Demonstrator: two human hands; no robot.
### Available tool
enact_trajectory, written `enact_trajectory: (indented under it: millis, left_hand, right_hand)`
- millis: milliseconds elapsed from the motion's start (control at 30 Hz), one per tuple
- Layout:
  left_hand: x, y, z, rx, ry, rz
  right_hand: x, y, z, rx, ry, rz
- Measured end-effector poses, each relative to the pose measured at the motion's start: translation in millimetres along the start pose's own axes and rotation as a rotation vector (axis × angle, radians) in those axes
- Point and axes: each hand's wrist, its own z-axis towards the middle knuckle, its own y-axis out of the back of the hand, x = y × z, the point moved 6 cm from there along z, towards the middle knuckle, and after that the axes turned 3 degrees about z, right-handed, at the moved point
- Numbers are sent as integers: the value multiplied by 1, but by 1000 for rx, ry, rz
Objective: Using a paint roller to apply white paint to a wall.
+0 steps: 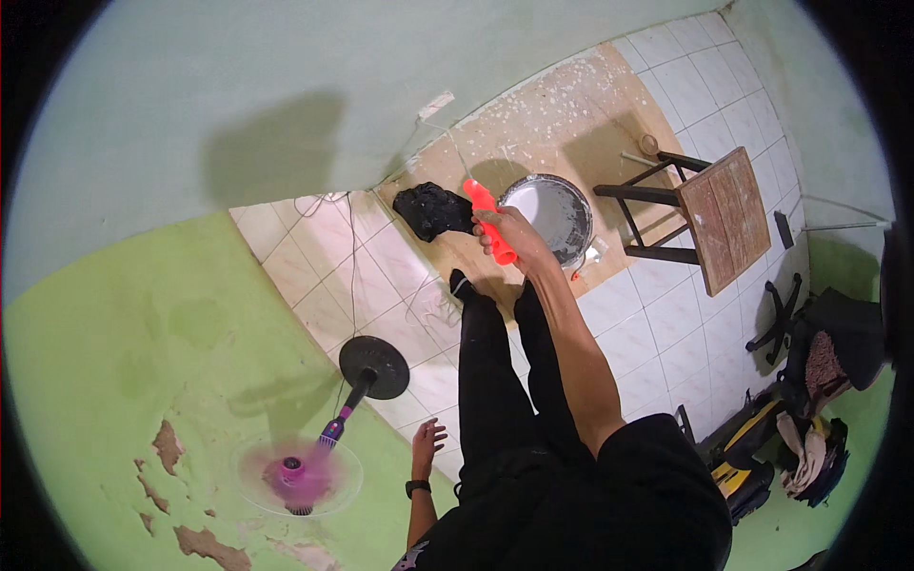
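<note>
My right hand [509, 235] is wrapped round the orange handle of a paint roller [483, 197]. The roller's thin wire frame reaches up to its white head [437, 106], which is at the pale green wall; whether it touches cannot be made out. Just right of that hand, a round bucket [586, 207] of white paint stands on a brown floor sheet. A crumpled black plastic bag [431, 211] lies left of the handle. Low on the left hangs my left hand [427, 443], empty with its fingers apart, a dark watch on the wrist.
The brown sheet [609, 86] is spattered with white paint. A wooden stool [728, 221] stands tilted in view at the right. A spinning pedestal fan [293, 468] is at the lower left, its cable crossing the tiles. Bags and cloths [800, 447] are piled at the lower right.
</note>
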Motion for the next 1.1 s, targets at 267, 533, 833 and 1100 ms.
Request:
enact_trajectory:
  millis: [267, 533, 833, 1100]
  left_hand:
    - [0, 15, -9, -54, 48, 3]
    - [0, 11, -10, -80, -3, 16]
    - [51, 5, -1, -54, 95, 23]
    - [58, 7, -4, -74, 111, 7]
  right_hand:
    - [-20, 7, 102, 60, 2, 106]
    - [-72, 85, 251, -41, 2, 242]
    - [-97, 91, 268, 36, -56, 204]
    - [-152, 15, 258, 130, -84, 230]
